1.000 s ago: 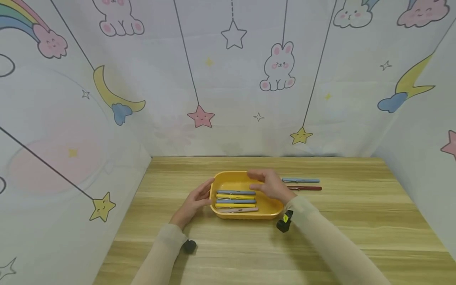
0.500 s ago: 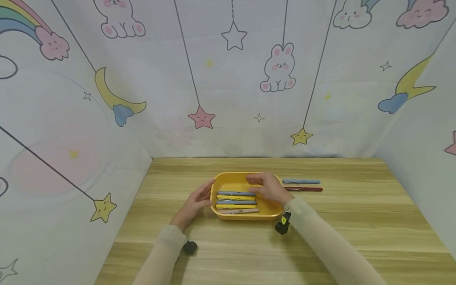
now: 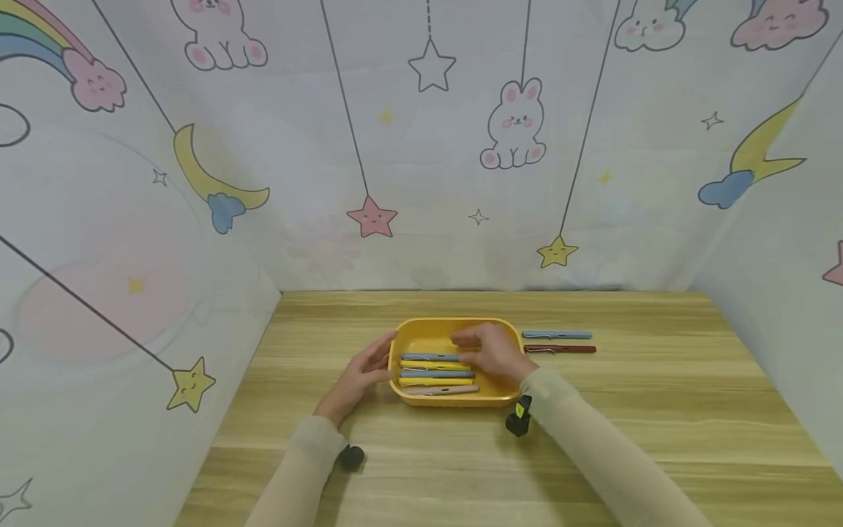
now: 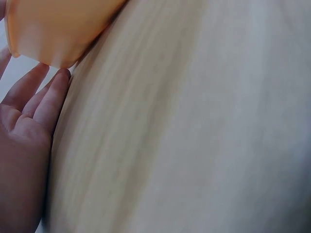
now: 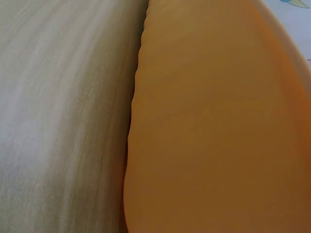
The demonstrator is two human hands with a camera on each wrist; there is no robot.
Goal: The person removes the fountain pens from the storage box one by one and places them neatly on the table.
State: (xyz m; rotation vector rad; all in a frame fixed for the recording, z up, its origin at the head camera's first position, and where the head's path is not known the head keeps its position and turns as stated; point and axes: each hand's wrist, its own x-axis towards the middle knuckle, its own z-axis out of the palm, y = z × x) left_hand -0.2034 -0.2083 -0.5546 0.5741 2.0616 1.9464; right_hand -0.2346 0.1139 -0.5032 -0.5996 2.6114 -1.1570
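A yellow plastic basket (image 3: pixel 428 402) stands on the table in the head view. Inside lie several clip pens in a stack of rows: a blue-grey pen (image 3: pixel 424 357) at the back, yellow and blue-grey pens (image 3: pixel 435 374) in the middle, and a pale beige pen (image 3: pixel 441 391) at the front. My left hand (image 3: pixel 352 377) rests its relaxed fingers against the basket's left end. Over the basket's right half is my right hand (image 3: pixel 492 351), thumb and fingers apart, fingertips near the right ends of the rear pens. The right wrist view shows only the basket's outer wall (image 5: pixel 209 121), no hand.
To the right of the basket lie a light blue pen (image 3: pixel 557 335) and a dark red pen (image 3: pixel 561 349) on the wood-grain table (image 3: pixel 645 410). A white printed curtain (image 3: pixel 448 256) closes off the back and sides.
My right hand has moved slightly left and down over the basket, toward the pens' right ends. The left hand stays at the basket's left end.
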